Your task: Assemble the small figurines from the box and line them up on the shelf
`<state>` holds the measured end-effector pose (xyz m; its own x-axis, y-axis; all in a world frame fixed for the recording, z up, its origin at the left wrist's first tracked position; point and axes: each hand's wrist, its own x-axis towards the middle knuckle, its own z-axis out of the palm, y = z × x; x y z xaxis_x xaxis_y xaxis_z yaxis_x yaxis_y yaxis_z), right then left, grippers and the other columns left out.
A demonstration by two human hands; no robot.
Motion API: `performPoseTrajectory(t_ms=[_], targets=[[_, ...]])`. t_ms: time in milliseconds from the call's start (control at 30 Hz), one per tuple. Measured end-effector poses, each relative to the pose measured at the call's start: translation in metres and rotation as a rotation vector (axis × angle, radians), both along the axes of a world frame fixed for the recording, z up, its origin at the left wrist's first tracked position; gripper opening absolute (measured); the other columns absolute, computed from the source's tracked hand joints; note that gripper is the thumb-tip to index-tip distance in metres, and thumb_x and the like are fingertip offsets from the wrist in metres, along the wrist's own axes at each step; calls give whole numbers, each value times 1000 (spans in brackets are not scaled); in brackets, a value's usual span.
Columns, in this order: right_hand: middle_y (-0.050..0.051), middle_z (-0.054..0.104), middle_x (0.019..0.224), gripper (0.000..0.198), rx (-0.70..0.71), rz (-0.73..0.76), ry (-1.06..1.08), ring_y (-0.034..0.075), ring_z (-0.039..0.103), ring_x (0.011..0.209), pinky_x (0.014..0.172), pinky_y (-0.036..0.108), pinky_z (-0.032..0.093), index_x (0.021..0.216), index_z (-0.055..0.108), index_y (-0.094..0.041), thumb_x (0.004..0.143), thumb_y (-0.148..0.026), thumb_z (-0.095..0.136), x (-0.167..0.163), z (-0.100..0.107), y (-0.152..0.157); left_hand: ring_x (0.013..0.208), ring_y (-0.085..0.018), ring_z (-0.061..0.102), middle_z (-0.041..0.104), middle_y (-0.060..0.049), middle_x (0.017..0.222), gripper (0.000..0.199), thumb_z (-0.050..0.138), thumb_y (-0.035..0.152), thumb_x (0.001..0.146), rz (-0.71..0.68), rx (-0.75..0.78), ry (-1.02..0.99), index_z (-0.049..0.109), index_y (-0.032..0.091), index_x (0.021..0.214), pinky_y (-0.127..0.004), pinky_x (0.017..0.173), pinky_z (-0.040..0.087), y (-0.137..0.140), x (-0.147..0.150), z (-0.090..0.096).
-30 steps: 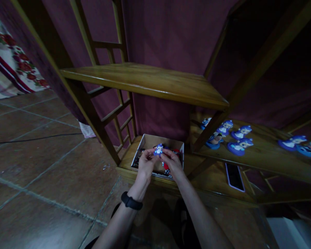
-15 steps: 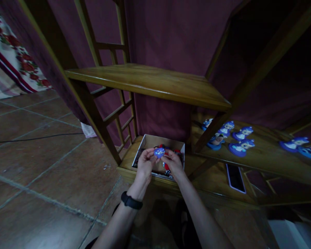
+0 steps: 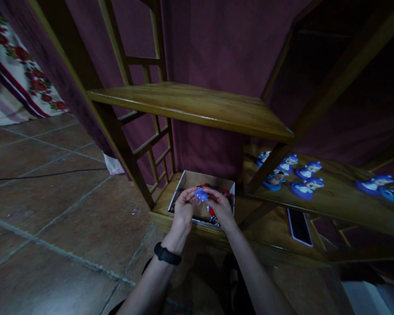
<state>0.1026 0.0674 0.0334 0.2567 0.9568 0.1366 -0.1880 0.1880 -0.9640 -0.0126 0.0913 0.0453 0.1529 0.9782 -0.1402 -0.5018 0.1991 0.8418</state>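
Between the fingertips of both hands is a small blue-purple figurine (image 3: 201, 194), held over an open cardboard box (image 3: 207, 176). My left hand (image 3: 184, 206) is closed on its left side, with a black band on the wrist. My right hand (image 3: 221, 207) pinches it from the right. Fingers cover part of the figurine, so its details are hard to make out. Inside the box lie red and black pieces (image 3: 212, 213), partly hidden by my hands.
On the right-hand shelf stand several blue-and-white figurines (image 3: 307, 187). Below them lies a phone (image 3: 300, 227) with a light rim. A wooden shelf board (image 3: 190, 105) juts out above the box. A dark cable (image 3: 46, 174) crosses the tiled floor at left.
The figurine has been turned in my fingers: its patterned side with white showed before, and now a mostly plain blue-purple surface faces up. Both hands stay over the box.
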Motion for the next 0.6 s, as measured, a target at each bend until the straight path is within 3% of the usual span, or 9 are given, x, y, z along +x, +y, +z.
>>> performPoseTrajectory(t_ms=[333,600], targets=[[1,65,111,30,-14,16,-27,21,57,106,97,38,39,95,67,-24,65,-24,64,-1,3,-1,69,-13,60,68,-4,78,34,72,14,55,21,-17,9,64,15,88,-27,69,46,0,0,4],[3,68,100,32,-102,8,-35,20,61,94,92,38,43,99,65,-22,67,-25,64,-1,6,-2,69,-13,62,67,-6,77,34,70,12,60,-29,-94,-15,63,11,93,-29,72,48,0,-1,4]])
